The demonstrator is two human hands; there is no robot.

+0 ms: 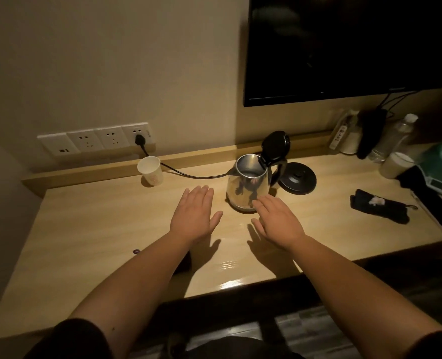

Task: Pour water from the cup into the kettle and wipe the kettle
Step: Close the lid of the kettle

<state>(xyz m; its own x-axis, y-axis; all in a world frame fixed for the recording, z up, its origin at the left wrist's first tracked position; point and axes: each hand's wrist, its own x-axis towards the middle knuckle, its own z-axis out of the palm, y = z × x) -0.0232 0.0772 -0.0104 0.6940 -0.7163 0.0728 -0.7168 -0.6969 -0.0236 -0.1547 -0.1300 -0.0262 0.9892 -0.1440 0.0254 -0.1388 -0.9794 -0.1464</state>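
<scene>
A steel kettle (248, 186) stands on the wooden desk (98, 229), off its base, with its black lid (275, 145) flipped up. A white paper cup (150, 171) stands upright at the back left, near the wall ledge. My left hand (195, 216) hovers flat, palm down, between cup and kettle, holding nothing. In front of the kettle my right hand (279, 221) is also flat with straight fingers, its fingertips close to the kettle's lower wall. A black cloth with a white scrap (379, 209) lies to the right.
The kettle's round black base (297, 178) sits right behind it, its cord (188, 174) running to a wall socket (139, 138). A dark screen (344, 47) hangs above. Bottles, a cup and bags (396, 151) crowd the right end. A small dark object (186, 263) lies under my left forearm.
</scene>
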